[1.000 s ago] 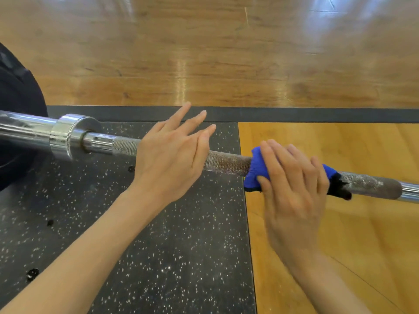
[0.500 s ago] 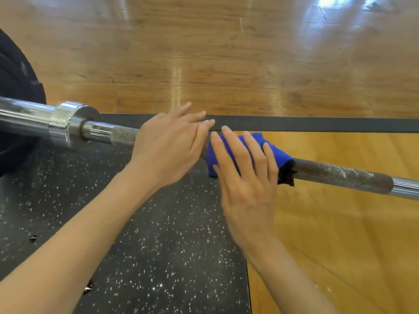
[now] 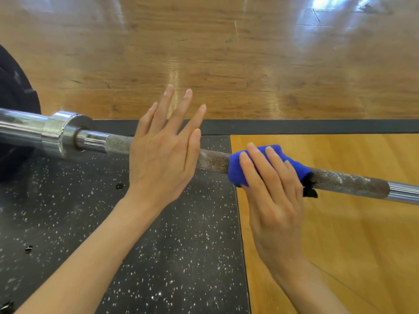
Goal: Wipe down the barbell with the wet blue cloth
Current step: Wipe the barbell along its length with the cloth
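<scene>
Right hand [image 3: 275, 200] fingers [image 3: 256, 164] lie curled over the blue cloth [image 3: 235, 172], which wraps the barbell [image 3: 213, 162] knurling. Left hand [image 3: 162, 159] rests on the shaft beside them, fingers spread and straight (gripping nothing). Right of the cloth: bare knurl, then smooth steel. Left of the left hand: collar [image 3: 65, 133], black plate [image 3: 15, 91]. Below: speckled mat [image 3: 158, 257], wood floor [image 3: 340, 234].
</scene>
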The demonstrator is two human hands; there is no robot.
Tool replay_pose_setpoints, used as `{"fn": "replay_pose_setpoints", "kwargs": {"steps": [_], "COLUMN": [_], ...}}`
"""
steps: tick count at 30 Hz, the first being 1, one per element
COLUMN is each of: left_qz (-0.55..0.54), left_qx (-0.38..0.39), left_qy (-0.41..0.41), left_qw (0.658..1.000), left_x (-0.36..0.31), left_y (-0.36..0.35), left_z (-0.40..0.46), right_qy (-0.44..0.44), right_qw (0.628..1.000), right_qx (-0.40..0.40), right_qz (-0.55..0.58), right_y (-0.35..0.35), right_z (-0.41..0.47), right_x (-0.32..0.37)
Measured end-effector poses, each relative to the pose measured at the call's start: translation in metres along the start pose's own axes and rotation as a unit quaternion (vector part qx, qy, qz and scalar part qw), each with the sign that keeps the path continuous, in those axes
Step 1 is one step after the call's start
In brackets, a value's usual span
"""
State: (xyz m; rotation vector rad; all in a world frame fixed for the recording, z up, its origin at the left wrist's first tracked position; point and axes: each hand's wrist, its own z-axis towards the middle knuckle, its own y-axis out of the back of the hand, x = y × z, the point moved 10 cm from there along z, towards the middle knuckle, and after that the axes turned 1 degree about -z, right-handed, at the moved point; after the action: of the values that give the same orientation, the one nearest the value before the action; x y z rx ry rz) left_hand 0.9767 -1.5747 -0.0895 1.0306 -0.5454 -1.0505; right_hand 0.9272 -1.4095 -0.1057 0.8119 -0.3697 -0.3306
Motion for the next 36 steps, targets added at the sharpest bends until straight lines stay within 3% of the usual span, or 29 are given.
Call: {"fn": "replay_pose_setpoints", "kwargs": {"steps": [6, 12, 18, 20, 22, 24, 27, 29, 31, 34, 36], "left_qz": [0.004, -0.005, -0.011, -0.008, -0.011, -0.015, -0.006, -0.004, -0.006, -0.014, -0.018], "left_qx": [-0.005, 0.001, -0.001, 0.001, 0.005, 0.010, 0.007, 0.003, 0.004, -0.002, -0.005], "left_qy": [-0.001, 0.001, 0.011, 0.009, 0.006, 0.009, 0.015, 0.017, 0.014, 0.015, 0.019], "left_qw": [1.000, 1.000, 1.000, 1.000, 1.000, 1.000, 1.000, 1.000, 1.000, 1.000, 1.000], "left_x": [-0.001, -0.001, -0.002, -0.004, -0.005, -0.005, -0.005, -0.006, -0.008, -0.009, -0.009], "left_y": [0.001, 0.000, 0.002, 0.004, 0.004, 0.004, 0.006, 0.007, 0.008, 0.011, 0.013], "left_z": [-0.006, -0.007, -0.012, -0.014, -0.015, -0.017, -0.021, -0.023, -0.028, -0.032, -0.035], "right_qy": [0.029, -0.128, -0.033, -0.050, -0.117, -0.116, -0.121, -0.133, -0.137, -0.194, -0.178], "right_qw": [0.997, 0.987, 0.997, 0.987, 0.952, 0.937, 0.979, 0.986, 0.981, 0.924, 0.947], "right_qx": [0.038, 0.037, 0.060, 0.126, 0.275, 0.325, 0.163, 0.097, 0.137, 0.323, 0.262], "right_qz": [-0.061, -0.091, -0.042, -0.084, -0.072, -0.052, -0.023, 0.022, -0.003, -0.069, -0.050], "right_y": [-0.010, -0.016, -0.003, -0.014, -0.040, -0.048, -0.010, 0.007, -0.004, -0.043, -0.034], "right_z": [0.019, 0.074, 0.011, 0.041, 0.072, 0.074, 0.042, 0.016, 0.029, 0.056, 0.053], "right_x": [0.025, 0.012, 0.027, 0.028, 0.017, 0.016, 0.025, 0.029, 0.025, 0.006, 0.010]}}
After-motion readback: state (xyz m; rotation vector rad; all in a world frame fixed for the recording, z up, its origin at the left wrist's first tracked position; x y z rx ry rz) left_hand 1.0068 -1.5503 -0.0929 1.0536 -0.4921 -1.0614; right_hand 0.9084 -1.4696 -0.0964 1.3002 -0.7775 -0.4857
